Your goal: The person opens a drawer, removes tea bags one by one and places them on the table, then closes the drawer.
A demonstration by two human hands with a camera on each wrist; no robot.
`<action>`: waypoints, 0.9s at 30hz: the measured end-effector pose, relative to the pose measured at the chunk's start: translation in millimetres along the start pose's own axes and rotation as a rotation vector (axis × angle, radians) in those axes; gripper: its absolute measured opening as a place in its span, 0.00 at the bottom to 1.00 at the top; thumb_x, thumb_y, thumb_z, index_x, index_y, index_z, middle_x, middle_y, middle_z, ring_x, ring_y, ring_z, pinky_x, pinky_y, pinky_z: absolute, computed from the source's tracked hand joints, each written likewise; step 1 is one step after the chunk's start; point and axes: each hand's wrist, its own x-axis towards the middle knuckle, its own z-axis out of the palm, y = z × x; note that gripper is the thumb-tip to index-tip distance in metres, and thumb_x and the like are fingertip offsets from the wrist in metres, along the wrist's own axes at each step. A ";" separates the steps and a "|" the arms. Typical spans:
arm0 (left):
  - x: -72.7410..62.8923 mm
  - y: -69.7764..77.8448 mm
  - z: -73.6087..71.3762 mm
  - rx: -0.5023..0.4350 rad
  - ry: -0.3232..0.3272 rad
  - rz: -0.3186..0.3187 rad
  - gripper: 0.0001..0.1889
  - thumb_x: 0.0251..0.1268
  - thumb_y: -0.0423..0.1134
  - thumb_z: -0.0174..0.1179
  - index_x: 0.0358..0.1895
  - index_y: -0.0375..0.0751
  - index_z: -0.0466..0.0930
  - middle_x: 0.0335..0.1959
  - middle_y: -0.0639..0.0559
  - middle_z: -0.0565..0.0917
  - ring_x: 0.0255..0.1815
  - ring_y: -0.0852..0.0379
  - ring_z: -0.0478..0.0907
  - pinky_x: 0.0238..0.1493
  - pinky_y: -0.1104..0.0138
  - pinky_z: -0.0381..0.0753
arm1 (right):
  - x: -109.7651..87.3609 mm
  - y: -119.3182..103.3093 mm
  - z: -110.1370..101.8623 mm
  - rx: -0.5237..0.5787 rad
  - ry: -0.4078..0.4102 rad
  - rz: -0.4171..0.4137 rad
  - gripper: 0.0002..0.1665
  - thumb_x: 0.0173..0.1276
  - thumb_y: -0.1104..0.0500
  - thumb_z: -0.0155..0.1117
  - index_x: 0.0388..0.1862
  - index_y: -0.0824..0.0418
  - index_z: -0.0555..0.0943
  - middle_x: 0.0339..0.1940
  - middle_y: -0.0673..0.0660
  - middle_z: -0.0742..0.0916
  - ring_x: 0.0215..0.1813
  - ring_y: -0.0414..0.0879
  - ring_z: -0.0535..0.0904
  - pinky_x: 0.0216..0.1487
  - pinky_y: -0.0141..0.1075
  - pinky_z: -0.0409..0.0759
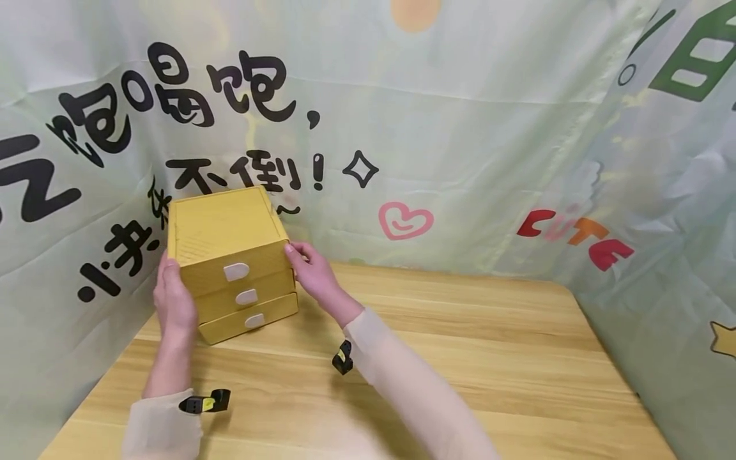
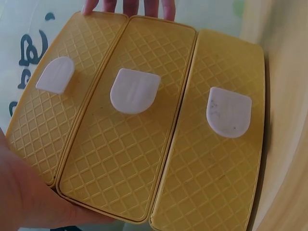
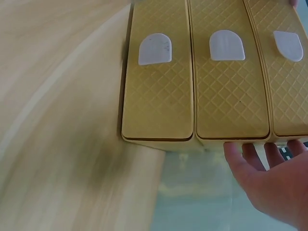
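A yellow three-drawer box point(image 1: 224, 227) stands upright on the left part of the table, front angled toward me. Each waffle-patterned drawer front has a pale rounded pull, such as the middle pull point(image 2: 135, 90); the lowest drawer point(image 1: 218, 329) stands slightly forward of those above. My left hand point(image 1: 174, 300) holds the box's left side, its thumb near the upper front corner and its other fingers mostly hidden. On the opposite side my right hand point(image 1: 316, 275) grips near the upper front corner, its fingertips point(image 3: 234, 150) against the side wall in the right wrist view.
The wooden table point(image 1: 460, 358) extends to the right of the box. Behind and beside it hangs a pale printed cloth point(image 1: 489, 147) with black lettering, close to the box's back and left side. Black wrist devices point(image 1: 205, 402) sit at both sleeve cuffs.
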 end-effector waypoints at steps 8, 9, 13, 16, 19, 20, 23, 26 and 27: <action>-14.0 1.9 18.7 0.021 -0.070 0.040 0.31 0.84 0.62 0.24 0.85 0.64 0.47 0.85 0.59 0.49 0.85 0.55 0.41 0.84 0.55 0.35 | -25.2 4.4 -29.9 0.016 0.037 -0.012 0.27 0.82 0.41 0.56 0.68 0.56 0.79 0.65 0.56 0.83 0.60 0.50 0.82 0.59 0.49 0.85; -15.9 1.9 21.8 0.025 -0.075 0.050 0.32 0.84 0.62 0.24 0.85 0.62 0.48 0.85 0.59 0.50 0.85 0.56 0.41 0.84 0.56 0.36 | -28.8 5.0 -34.4 0.018 0.039 -0.013 0.27 0.82 0.41 0.57 0.68 0.56 0.79 0.65 0.56 0.83 0.61 0.51 0.82 0.59 0.49 0.85; -23.1 1.6 36.2 0.036 -0.124 0.117 0.32 0.85 0.59 0.24 0.86 0.55 0.48 0.85 0.57 0.50 0.85 0.56 0.43 0.84 0.60 0.39 | -43.0 9.0 -55.5 0.004 0.055 -0.038 0.27 0.82 0.43 0.57 0.68 0.58 0.78 0.65 0.59 0.83 0.62 0.54 0.82 0.56 0.48 0.87; -29.1 2.9 48.7 0.038 -0.177 0.169 0.31 0.86 0.57 0.25 0.85 0.55 0.49 0.85 0.56 0.51 0.85 0.56 0.43 0.84 0.60 0.40 | -53.7 12.3 -72.4 -0.019 0.078 -0.055 0.26 0.82 0.44 0.57 0.67 0.60 0.79 0.63 0.60 0.83 0.62 0.55 0.82 0.55 0.49 0.88; -35.7 5.1 60.3 0.054 -0.214 0.197 0.31 0.86 0.57 0.25 0.85 0.56 0.50 0.85 0.54 0.53 0.85 0.53 0.45 0.85 0.57 0.42 | -64.2 15.0 -87.9 -0.027 0.106 -0.068 0.25 0.82 0.45 0.58 0.66 0.60 0.79 0.63 0.61 0.84 0.61 0.56 0.83 0.53 0.50 0.88; -37.7 5.7 64.2 0.061 -0.227 0.203 0.31 0.86 0.57 0.26 0.85 0.56 0.50 0.85 0.54 0.53 0.85 0.52 0.45 0.85 0.56 0.42 | -67.6 16.0 -92.7 -0.026 0.117 -0.073 0.25 0.82 0.46 0.58 0.66 0.61 0.79 0.63 0.62 0.83 0.61 0.57 0.83 0.52 0.51 0.88; -40.9 6.7 76.0 0.073 -0.262 0.223 0.31 0.87 0.57 0.26 0.85 0.52 0.50 0.85 0.51 0.53 0.85 0.51 0.46 0.85 0.55 0.43 | -76.5 19.1 -105.7 -0.033 0.154 -0.092 0.24 0.82 0.47 0.59 0.64 0.63 0.79 0.63 0.63 0.83 0.60 0.58 0.84 0.51 0.53 0.89; -41.3 7.4 89.1 0.067 -0.290 0.250 0.32 0.87 0.56 0.28 0.85 0.46 0.52 0.85 0.48 0.54 0.85 0.50 0.47 0.85 0.56 0.44 | -84.6 21.1 -117.5 -0.049 0.189 -0.109 0.24 0.82 0.47 0.59 0.64 0.64 0.79 0.63 0.64 0.82 0.59 0.59 0.84 0.50 0.54 0.89; -41.5 7.9 93.7 0.060 -0.303 0.254 0.32 0.87 0.56 0.28 0.85 0.45 0.52 0.85 0.48 0.54 0.85 0.51 0.47 0.85 0.57 0.44 | -86.9 21.9 -121.5 -0.055 0.201 -0.109 0.25 0.82 0.47 0.58 0.64 0.64 0.79 0.63 0.64 0.82 0.58 0.59 0.84 0.50 0.54 0.89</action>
